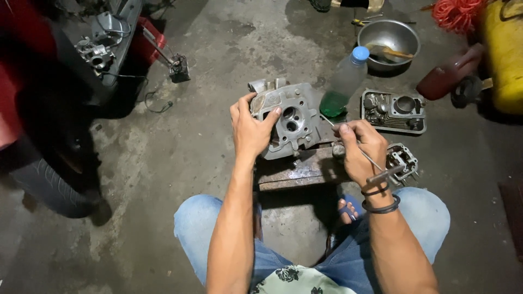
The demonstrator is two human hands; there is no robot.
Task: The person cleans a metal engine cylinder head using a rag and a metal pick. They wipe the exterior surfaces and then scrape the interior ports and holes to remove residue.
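My left hand [251,129] grips the left side of a grey metal cylinder head [294,117], holding it tilted on a rusty metal block [297,171]. My right hand [364,149] pinches a thin T-handled metal tool [370,162], its tip pointing toward the cylinder head's right side. The T-handle lies across my right wrist, just above two dark bands. I sit over the block with both knees in blue jeans apart.
A plastic bottle with green liquid [342,84] stands behind the head. Two more engine parts [393,111] [402,159] lie to the right, a steel bowl [391,39] further back. A motorcycle and its tyre [46,185] occupy the left; yellow container [504,54] far right.
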